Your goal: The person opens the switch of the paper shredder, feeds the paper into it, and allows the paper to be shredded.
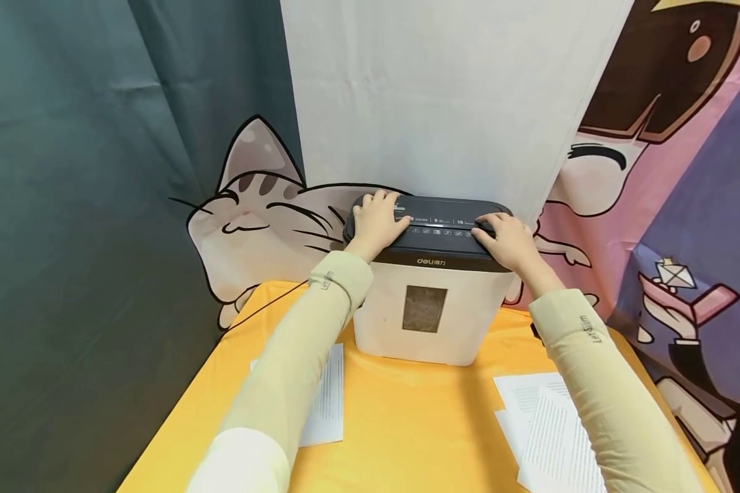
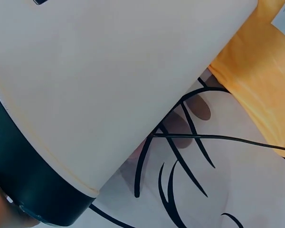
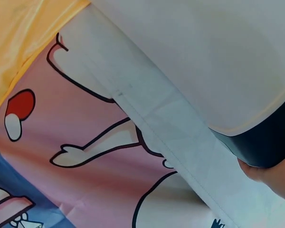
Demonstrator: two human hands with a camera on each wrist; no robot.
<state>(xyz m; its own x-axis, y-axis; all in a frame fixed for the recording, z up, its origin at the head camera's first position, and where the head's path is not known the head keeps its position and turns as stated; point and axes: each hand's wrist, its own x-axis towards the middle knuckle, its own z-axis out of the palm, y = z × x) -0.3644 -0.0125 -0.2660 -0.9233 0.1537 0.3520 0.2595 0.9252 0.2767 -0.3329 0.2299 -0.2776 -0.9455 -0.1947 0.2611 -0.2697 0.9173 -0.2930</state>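
Note:
A paper shredder (image 1: 433, 301) with a white bin and a dark top stands upright on the yellow tablecloth. My left hand (image 1: 375, 222) rests on the left end of the dark top (image 1: 447, 241), fingers spread and thumb pointing toward the slot. At the opposite end, my right hand (image 1: 507, 239) lies over the corner, its fingertips and thumb touching the upper face. The left wrist view shows the white bin (image 2: 99, 85) and part of the hand at the dark rim. In the right wrist view, the right hand (image 3: 275, 178) touches the dark end (image 3: 263, 142).
Printed sheets (image 1: 327, 404) lie on the tablecloth (image 1: 419, 424) under the left forearm. More sheets (image 1: 555, 424) overlap near the right forearm. A thin black cable (image 1: 262, 313) runs left from behind the shredder. Printed curtains (image 1: 444, 89) hang close behind.

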